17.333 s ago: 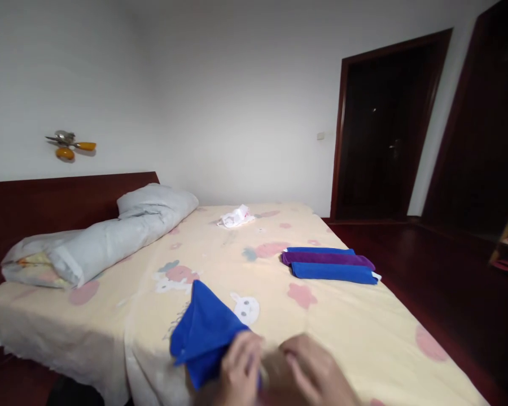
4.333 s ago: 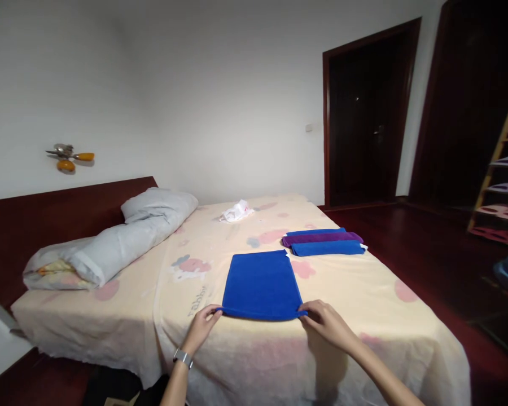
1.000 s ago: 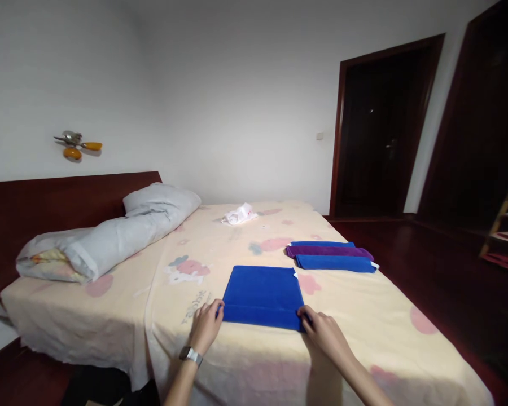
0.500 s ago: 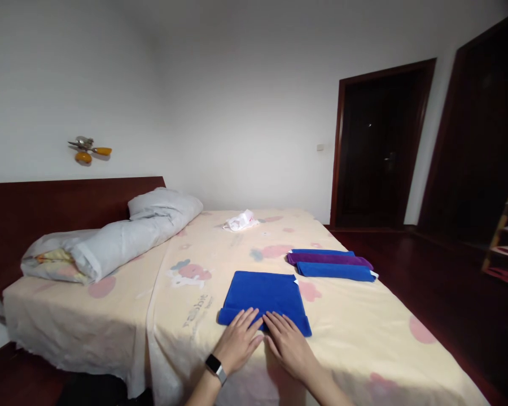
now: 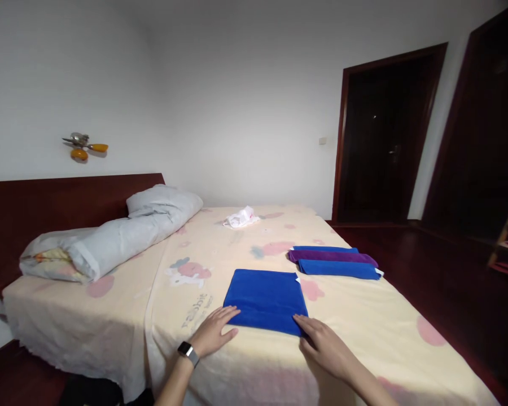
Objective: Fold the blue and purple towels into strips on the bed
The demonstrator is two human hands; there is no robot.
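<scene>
A blue towel (image 5: pixel 266 299) lies flat and folded near the front of the bed, with a small white tag at its far right corner. At its near left corner rests my left hand (image 5: pixel 215 331), fingers stretched out, a watch on the wrist. My right hand (image 5: pixel 324 341) touches the near right corner with its fingers extended. Neither hand grips the cloth. Behind and to the right lie a rolled or narrowly folded blue towel (image 5: pixel 341 269), a purple towel (image 5: pixel 333 258) and another blue towel (image 5: pixel 324 249), side by side.
A pale rolled quilt (image 5: pixel 122 235) lies along the dark headboard (image 5: pixel 59 200). Farther back on the patterned bedsheet (image 5: pixel 220 242) sits a crumpled white plastic bag (image 5: pixel 241 217). The bed's right edge drops to a dark red floor (image 5: pixel 389 248); a dark door (image 5: pixel 385 141) stands beyond.
My hands have moved apart from the middle of the towel's near edge to its two near corners. The raised fold along that edge now lies flat. The view has shifted slightly.
</scene>
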